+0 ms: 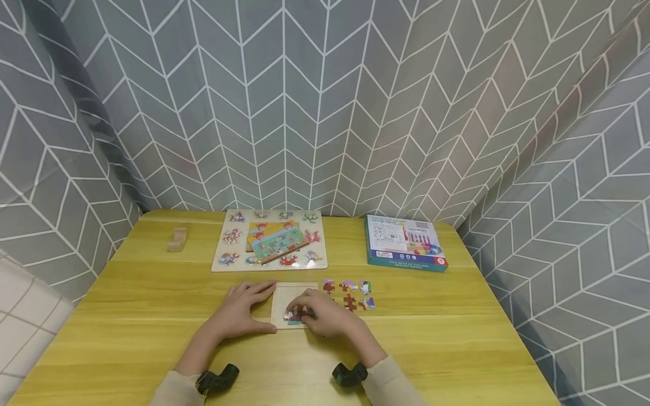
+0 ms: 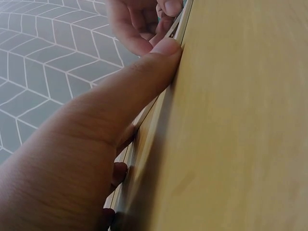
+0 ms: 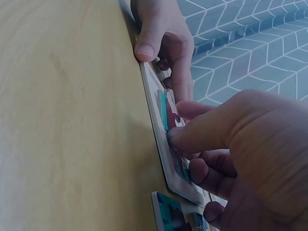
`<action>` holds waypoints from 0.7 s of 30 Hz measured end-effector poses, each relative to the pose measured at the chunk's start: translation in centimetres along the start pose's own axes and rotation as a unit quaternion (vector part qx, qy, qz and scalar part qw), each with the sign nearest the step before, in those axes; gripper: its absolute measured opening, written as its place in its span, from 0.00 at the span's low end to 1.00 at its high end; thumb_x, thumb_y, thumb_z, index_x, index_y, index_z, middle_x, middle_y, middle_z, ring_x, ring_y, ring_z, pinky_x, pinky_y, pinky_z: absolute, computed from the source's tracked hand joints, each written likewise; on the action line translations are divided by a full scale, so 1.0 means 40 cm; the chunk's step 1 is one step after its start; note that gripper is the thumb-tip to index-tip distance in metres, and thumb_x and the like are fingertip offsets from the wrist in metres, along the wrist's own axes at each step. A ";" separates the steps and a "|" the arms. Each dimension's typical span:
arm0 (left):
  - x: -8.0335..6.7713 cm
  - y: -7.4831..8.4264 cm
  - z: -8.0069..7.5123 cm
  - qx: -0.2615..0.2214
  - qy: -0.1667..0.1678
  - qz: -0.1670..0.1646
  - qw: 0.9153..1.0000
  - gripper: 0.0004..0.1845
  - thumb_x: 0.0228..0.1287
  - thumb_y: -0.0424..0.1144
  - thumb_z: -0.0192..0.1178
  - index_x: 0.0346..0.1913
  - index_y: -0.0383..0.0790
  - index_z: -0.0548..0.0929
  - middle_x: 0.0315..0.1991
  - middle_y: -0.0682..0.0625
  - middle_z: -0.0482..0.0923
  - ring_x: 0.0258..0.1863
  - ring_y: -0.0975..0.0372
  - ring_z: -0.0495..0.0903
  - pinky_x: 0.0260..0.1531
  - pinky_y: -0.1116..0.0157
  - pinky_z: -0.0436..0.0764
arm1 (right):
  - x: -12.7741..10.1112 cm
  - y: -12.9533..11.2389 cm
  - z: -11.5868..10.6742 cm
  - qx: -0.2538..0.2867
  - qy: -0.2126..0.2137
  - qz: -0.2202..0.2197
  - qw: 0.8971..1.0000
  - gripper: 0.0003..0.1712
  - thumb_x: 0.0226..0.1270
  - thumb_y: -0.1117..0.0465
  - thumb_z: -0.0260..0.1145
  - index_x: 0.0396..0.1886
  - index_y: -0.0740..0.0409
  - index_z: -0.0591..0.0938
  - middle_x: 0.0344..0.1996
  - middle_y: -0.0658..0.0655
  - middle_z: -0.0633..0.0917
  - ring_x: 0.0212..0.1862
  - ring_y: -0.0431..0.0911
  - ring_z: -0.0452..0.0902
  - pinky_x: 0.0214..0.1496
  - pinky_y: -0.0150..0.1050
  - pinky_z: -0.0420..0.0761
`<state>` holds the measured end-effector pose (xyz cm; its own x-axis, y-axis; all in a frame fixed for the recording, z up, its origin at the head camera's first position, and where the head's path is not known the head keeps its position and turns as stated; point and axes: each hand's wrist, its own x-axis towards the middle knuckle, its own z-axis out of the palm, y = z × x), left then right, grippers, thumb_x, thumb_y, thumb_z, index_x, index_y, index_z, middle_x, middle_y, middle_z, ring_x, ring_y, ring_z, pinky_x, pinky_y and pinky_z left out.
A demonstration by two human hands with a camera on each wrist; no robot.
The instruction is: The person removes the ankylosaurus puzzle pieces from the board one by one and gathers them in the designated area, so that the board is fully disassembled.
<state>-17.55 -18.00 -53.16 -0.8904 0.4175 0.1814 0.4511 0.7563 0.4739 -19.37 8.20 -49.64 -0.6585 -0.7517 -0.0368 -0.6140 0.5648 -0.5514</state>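
A small square wooden puzzle tray [image 1: 276,304] lies on the table between both hands. The left hand [image 1: 237,310] rests at its left side, thumb and forefinger extended to the frame's edge; the thumb [image 2: 159,55] touches the near corner in the left wrist view. Over the tray, the right hand [image 1: 325,313] has curled fingers and pinches a jigsaw piece [image 3: 172,118] between thumb and forefinger, low against the tray. Teal and dark red show on the pieces there, partly hidden by the fingers. Loose jigsaw pieces [image 1: 350,303] lie right of the tray.
Behind the tray lies a sea-animal board [image 1: 219,256] with two picture puzzles [image 1: 280,245] on it. A boxed toy set [image 1: 406,242] stands at the back right, a small wooden block [image 1: 177,239] at the back left. Patterned curtains [image 1: 304,113] enclose the table.
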 end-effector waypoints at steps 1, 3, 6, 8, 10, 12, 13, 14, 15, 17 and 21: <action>0.000 0.000 0.000 0.001 0.000 0.000 1.000 0.56 0.41 0.77 0.65 0.73 0.51 0.69 0.73 0.57 0.65 0.57 0.60 0.67 0.54 0.52 0.63 | 0.000 0.001 0.000 0.001 0.000 -0.001 1.000 0.18 0.71 0.68 0.60 0.54 0.45 0.83 0.47 0.44 0.80 0.50 0.36 0.73 0.52 0.31 0.74; -0.001 0.000 0.000 0.001 -0.001 -0.002 1.000 0.56 0.41 0.77 0.65 0.73 0.51 0.69 0.73 0.57 0.65 0.57 0.60 0.67 0.53 0.52 0.63 | 0.000 0.003 0.000 0.005 0.000 -0.001 1.000 0.19 0.71 0.68 0.60 0.55 0.44 0.83 0.46 0.44 0.81 0.50 0.36 0.73 0.52 0.31 0.74; -0.003 0.000 0.000 -0.002 -0.002 -0.003 1.000 0.55 0.41 0.76 0.66 0.73 0.51 0.69 0.73 0.56 0.65 0.57 0.59 0.67 0.54 0.52 0.63 | 0.000 0.006 0.002 0.008 0.001 -0.006 1.000 0.19 0.71 0.68 0.61 0.55 0.44 0.83 0.46 0.44 0.81 0.50 0.36 0.74 0.51 0.31 0.75; -0.005 -0.001 0.001 -0.006 -0.001 -0.003 1.000 0.55 0.41 0.76 0.66 0.73 0.51 0.69 0.73 0.57 0.65 0.58 0.59 0.67 0.54 0.51 0.63 | 0.001 0.008 0.003 0.007 0.004 -0.013 1.000 0.18 0.71 0.66 0.61 0.55 0.44 0.83 0.46 0.44 0.81 0.48 0.35 0.73 0.50 0.30 0.74; -0.006 -0.001 0.002 -0.009 0.002 -0.002 1.000 0.55 0.41 0.76 0.66 0.73 0.51 0.69 0.73 0.57 0.65 0.58 0.59 0.67 0.54 0.51 0.63 | 0.001 0.010 0.005 0.008 0.005 -0.019 1.000 0.17 0.71 0.64 0.63 0.55 0.45 0.83 0.46 0.44 0.81 0.47 0.35 0.73 0.48 0.29 0.74; -0.006 -0.003 0.004 -0.009 0.005 -0.001 1.000 0.55 0.41 0.76 0.66 0.73 0.52 0.69 0.73 0.57 0.65 0.58 0.60 0.67 0.54 0.51 0.63 | 0.000 0.011 0.006 0.007 0.005 -0.024 1.000 0.16 0.70 0.62 0.64 0.56 0.45 0.84 0.45 0.45 0.81 0.45 0.35 0.73 0.47 0.28 0.74; -0.006 -0.004 0.006 -0.009 0.006 -0.001 1.000 0.55 0.41 0.76 0.66 0.73 0.52 0.69 0.73 0.57 0.65 0.58 0.60 0.67 0.54 0.52 0.63 | 0.000 0.012 0.007 0.007 0.005 -0.025 1.000 0.17 0.69 0.61 0.65 0.56 0.45 0.83 0.45 0.45 0.81 0.44 0.34 0.72 0.47 0.28 0.74; -0.006 -0.004 0.007 -0.007 0.008 0.000 1.000 0.55 0.41 0.77 0.66 0.73 0.52 0.69 0.73 0.57 0.65 0.57 0.60 0.67 0.54 0.52 0.63 | -0.001 0.012 0.006 0.008 0.004 -0.025 1.000 0.17 0.69 0.60 0.66 0.56 0.46 0.83 0.45 0.45 0.80 0.44 0.34 0.72 0.48 0.28 0.74; -0.006 -0.005 0.008 -0.006 0.009 0.002 1.000 0.55 0.41 0.76 0.66 0.73 0.52 0.69 0.73 0.57 0.65 0.57 0.60 0.67 0.53 0.52 0.63 | -0.002 0.013 0.006 0.008 0.003 -0.025 1.000 0.18 0.68 0.60 0.67 0.57 0.46 0.83 0.45 0.45 0.80 0.44 0.34 0.72 0.48 0.28 0.74; -0.005 -0.005 0.009 -0.005 0.013 0.004 1.000 0.55 0.41 0.76 0.66 0.73 0.52 0.70 0.73 0.57 0.65 0.57 0.61 0.67 0.53 0.52 0.63 | -0.002 0.015 0.006 0.006 0.002 -0.025 1.000 0.19 0.67 0.59 0.68 0.57 0.45 0.83 0.45 0.44 0.80 0.45 0.34 0.72 0.49 0.28 0.74; -0.003 -0.005 0.010 -0.001 0.018 0.009 1.000 0.55 0.41 0.76 0.67 0.72 0.51 0.70 0.73 0.56 0.66 0.56 0.61 0.67 0.52 0.53 0.63 | -0.001 0.019 0.006 0.004 0.004 -0.023 1.000 0.18 0.68 0.58 0.68 0.57 0.44 0.83 0.45 0.43 0.80 0.45 0.33 0.72 0.49 0.28 0.74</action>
<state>-17.50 -18.02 -53.62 -0.8841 0.4119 0.2206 0.4663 0.7478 0.4726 -19.71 8.60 -50.26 -0.6323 -0.7747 -0.0047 -0.6405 0.5261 -0.5595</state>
